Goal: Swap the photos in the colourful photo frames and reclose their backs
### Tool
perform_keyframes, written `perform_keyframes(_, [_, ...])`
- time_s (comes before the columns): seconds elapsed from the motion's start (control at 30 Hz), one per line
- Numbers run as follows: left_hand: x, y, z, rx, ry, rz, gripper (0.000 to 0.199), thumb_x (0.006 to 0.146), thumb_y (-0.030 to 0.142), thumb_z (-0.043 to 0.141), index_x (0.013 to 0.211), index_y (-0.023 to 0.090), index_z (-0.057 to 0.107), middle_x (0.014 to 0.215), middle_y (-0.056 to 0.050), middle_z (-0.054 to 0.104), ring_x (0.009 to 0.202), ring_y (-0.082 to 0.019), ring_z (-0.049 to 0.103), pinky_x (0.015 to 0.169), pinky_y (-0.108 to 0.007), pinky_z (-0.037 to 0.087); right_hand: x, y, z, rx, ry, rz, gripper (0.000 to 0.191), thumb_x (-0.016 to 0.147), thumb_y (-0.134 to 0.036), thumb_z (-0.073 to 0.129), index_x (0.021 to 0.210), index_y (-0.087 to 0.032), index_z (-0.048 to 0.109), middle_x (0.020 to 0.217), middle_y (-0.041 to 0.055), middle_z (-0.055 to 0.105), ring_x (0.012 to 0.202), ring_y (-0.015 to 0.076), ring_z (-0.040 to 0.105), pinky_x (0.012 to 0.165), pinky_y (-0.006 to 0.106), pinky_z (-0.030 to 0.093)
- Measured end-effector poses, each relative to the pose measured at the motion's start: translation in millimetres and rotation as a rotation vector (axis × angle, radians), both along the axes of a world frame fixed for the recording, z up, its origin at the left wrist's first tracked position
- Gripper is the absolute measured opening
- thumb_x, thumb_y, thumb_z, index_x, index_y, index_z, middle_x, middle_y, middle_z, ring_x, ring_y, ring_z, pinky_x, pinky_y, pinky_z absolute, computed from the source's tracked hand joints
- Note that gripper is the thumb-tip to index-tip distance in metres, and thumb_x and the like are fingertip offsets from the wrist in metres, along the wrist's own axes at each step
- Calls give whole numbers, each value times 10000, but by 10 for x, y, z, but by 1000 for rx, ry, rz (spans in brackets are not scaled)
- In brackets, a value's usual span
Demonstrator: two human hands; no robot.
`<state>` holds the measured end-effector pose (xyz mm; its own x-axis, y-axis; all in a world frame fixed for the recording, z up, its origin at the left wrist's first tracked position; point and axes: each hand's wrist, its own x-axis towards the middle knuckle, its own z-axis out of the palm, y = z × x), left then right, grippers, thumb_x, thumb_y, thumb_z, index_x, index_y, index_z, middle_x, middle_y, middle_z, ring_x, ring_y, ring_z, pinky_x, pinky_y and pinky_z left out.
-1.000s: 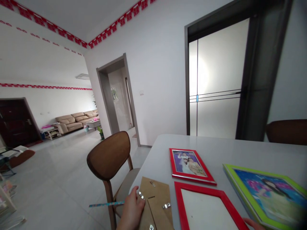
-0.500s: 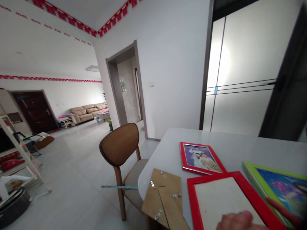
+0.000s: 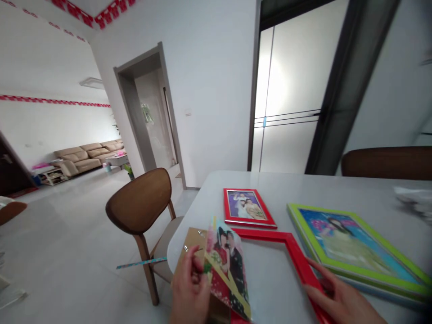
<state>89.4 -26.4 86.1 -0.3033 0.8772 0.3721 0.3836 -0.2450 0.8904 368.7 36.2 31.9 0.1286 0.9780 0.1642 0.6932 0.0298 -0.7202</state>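
Note:
My left hand [image 3: 191, 285] pinches the left edge of a printed photo [image 3: 227, 270], which is tilted up over the brown backing board [image 3: 193, 236] and the left part of a large red frame [image 3: 300, 265]. My right hand [image 3: 340, 297] grips the right side of that frame, fingers on its edge. The white table shows through the frame's opening. Behind it lies a smaller red frame [image 3: 248, 208] with a picture. A green frame [image 3: 357, 245] with a picture lies at the right, beside my right hand.
A wooden chair [image 3: 141, 202] stands at the table's left, with a patterned strip [image 3: 141, 263] by it. Another chair back [image 3: 388, 163] rises behind the table. Clear plastic [image 3: 413, 198] lies at the table's right edge.
The view has turned right. The white sheet no longer fills the large red frame; its opening shows the table. My left hand now holds up a photo, and my right hand grips the frame.

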Motion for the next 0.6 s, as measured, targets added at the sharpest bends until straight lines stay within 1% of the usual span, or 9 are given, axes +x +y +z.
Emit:
perform_keyframes(0.07, [-142, 43, -184, -101, -43, -31, 404, 675, 159, 466, 1078, 159, 435, 709, 26, 477, 551, -100, 502, 483, -197, 431, -31, -38, 70, -74, -43, 51, 598, 649, -433, 442, 1153, -114, 475, 730, 44, 677, 653, 208, 617, 588, 252, 465])
perform_keyframes(0.13, [-231, 74, -371, -154, -51, -44, 420, 661, 179, 468, 1077, 141, 426, 704, 28, 482, 536, -101, 504, 477, -201, 437, -80, -62, 113, -105, -104, 70, 589, 679, -408, 400, 1178, -98, 443, 804, 63, 670, 710, 213, 612, 642, 265, 457])
perform_keyframes(0.2, [-279, 91, -524, -154, -8, -25, 422, 657, 201, 467, 1072, 134, 432, 708, 23, 500, 533, -107, 515, 484, -212, 451, -117, -73, 126, -112, -182, 68, 560, 700, -387, 379, 1174, -97, 446, 845, 80, 660, 756, 226, 604, 676, 284, 447])
perform_keyframes(0.27, [-309, 93, -613, -114, 115, -3, 386, 670, 216, 453, 1049, 143, 462, 718, 9, 534, 547, -121, 537, 509, -233, 467, -124, -76, 114, -121, -253, 65, 530, 709, -370, 376, 1159, -105, 463, 881, 98, 648, 806, 243, 592, 700, 302, 439])
perform_keyframes(0.33, [-341, 84, -630, -63, 304, -1, 344, 689, 223, 447, 1024, 164, 499, 757, -18, 583, 619, -152, 574, 570, -266, 488, -103, -78, 95, -109, -291, 70, 504, 707, -354, 389, 1141, -114, 483, 964, 114, 620, 875, 251, 569, 746, 315, 426])
perform_keyframes(0.4, [-374, 68, -595, -29, 502, -33, 324, 699, 233, 468, 1015, 185, 524, 838, -51, 624, 742, -190, 596, 656, -301, 499, -79, -85, 93, -87, -302, 74, 475, 701, -344, 403, 1108, -127, 514, 1037, 121, 584, 913, 253, 552, 784, 329, 414])
perform_keyframes(0.47, [-394, 57, -549, -5, 646, -79, 338, 698, 238, 496, 1031, 192, 529, 931, -75, 628, 859, -214, 584, 734, -323, 492, -90, -101, 126, -39, -297, 61, 437, 686, -344, 425, 1052, -143, 558, 1064, 123, 561, 935, 260, 536, 797, 350, 410])
perform_keyframes(0.53, [-384, 59, -531, 23, 732, -145, 382, 687, 216, 504, 1067, 180, 516, 1022, -95, 602, 956, -225, 549, 807, -342, 464, -174, -119, 186, 37, -239, 61, 409, 670, -345, 453, 1013, -163, 580, 1070, 117, 551, 967, 261, 513, 815, 360, 401])
perform_keyframes(0.6, [-343, 74, -562, 55, 792, -238, 460, 659, 183, 507, 1118, 161, 486, 1131, -113, 544, 1059, -236, 484, 879, -361, 414, -346, -125, 235, 58, -94, 120, 423, 672, -339, 465, 1053, -176, 549, 1043, 102, 562, 909, 230, 538, 794, 344, 413])
